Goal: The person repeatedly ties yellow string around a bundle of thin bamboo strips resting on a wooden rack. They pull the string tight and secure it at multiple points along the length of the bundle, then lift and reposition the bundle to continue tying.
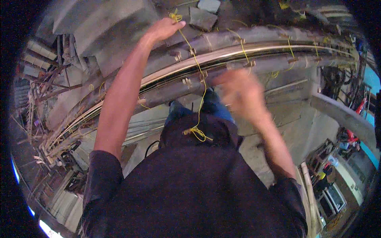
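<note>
My left hand (pixel 164 31) is closed round a bunched yellow string (pixel 175 16) at the far side. From there the string runs toward me, across two long, dark, rounded poles (pixel 158 97) with pale strips (pixel 222 52) lying between them. Its near end hangs in a loose looped bundle (pixel 197 131) in front of my dark shirt. My right hand (pixel 244 95) is over the near pole, to the right of that string, and is smeared by motion. Whether its fingers hold anything cannot be made out. Small pale pegs (pixel 186 82) stick out of the poles.
More yellow ties (pixel 244 51) cross the poles to the right. Grey stone blocks (pixel 202 19) lie beyond my left hand. Piled wood (pixel 65 202) is at the lower left, with long pale poles (pixel 310 194) at the lower right. A concrete ledge (pixel 341 115) stands at the right.
</note>
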Action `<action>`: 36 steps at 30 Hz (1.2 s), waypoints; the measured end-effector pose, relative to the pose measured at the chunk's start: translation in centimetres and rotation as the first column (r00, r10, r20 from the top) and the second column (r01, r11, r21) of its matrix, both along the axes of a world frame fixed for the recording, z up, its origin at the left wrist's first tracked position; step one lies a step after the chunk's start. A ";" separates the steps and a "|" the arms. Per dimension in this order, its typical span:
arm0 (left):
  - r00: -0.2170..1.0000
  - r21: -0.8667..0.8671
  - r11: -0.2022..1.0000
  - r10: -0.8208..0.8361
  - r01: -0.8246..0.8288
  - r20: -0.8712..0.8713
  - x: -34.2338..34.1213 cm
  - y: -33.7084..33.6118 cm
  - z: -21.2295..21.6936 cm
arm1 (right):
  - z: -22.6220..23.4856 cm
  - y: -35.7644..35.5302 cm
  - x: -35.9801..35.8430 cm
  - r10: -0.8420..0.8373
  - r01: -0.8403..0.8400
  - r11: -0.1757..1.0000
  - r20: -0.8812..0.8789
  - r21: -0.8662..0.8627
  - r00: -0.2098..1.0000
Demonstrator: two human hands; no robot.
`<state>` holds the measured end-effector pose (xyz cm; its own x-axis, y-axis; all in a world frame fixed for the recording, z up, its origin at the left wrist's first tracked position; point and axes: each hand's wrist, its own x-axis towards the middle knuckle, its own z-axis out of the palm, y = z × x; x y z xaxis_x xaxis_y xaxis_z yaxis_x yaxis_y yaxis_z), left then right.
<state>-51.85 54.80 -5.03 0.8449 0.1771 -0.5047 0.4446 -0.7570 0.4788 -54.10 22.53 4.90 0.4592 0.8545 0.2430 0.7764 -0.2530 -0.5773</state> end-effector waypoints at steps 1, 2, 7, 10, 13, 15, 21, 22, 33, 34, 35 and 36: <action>0.995 0.011 0.999 0.049 -0.051 0.090 -1.3 0.2 1.9 | 0.2 -1.2 4.1 -0.068 0.059 0.990 0.074 0.127 0.995; 0.983 0.013 0.996 0.084 -0.088 0.165 -2.7 -0.6 3.1 | 1.4 -0.8 6.7 -0.235 0.258 0.963 0.227 -0.077 0.945; 0.919 -0.228 0.957 0.246 -0.180 0.307 -8.7 -0.5 5.4 | 1.0 -0.6 11.2 -0.045 0.086 0.926 0.117 -0.368 0.992; 0.843 -0.174 0.913 0.408 -0.370 0.350 -16.7 2.8 7.4 | 3.9 -1.5 5.8 -0.250 0.248 0.918 0.033 -0.308 0.968; 0.779 -0.140 0.869 0.489 -0.475 0.393 -23.6 6.8 8.3 | 2.1 -1.4 -4.4 -0.107 -0.171 0.917 -0.634 -0.361 0.766; 0.759 -0.164 0.852 0.518 -0.496 0.394 -26.8 9.2 7.6 | 1.3 2.5 -12.4 -0.084 -0.297 0.947 -0.985 -0.126 0.151; 0.837 -0.303 0.918 0.368 -0.257 0.404 -26.8 5.6 7.3 | -9.1 14.0 -21.5 -0.362 -0.043 0.911 -0.848 -0.409 0.387; 0.831 -0.230 0.957 0.268 -0.174 0.488 -27.1 4.6 6.4 | -6.5 13.0 -20.5 -0.017 -0.068 0.994 -0.759 -0.080 0.651; 0.752 0.144 0.957 0.100 -0.252 0.651 -28.6 -0.5 3.1 | 4.7 31.1 -9.1 0.346 -0.279 0.816 0.042 -0.506 0.937; 0.723 0.147 0.960 0.074 -0.237 0.687 -27.9 -0.8 2.7 | 0.0 30.4 -7.4 0.322 -0.280 0.859 0.026 -0.428 0.946; 0.760 0.203 0.958 0.022 -0.201 0.649 -28.1 -1.3 2.5 | -6.3 29.1 -6.4 0.289 -0.275 0.896 -0.013 -0.349 0.957; 0.796 0.266 0.945 -0.009 -0.192 0.605 -28.7 -1.4 2.2 | -9.8 28.9 -6.2 0.290 -0.294 0.920 -0.053 -0.259 0.955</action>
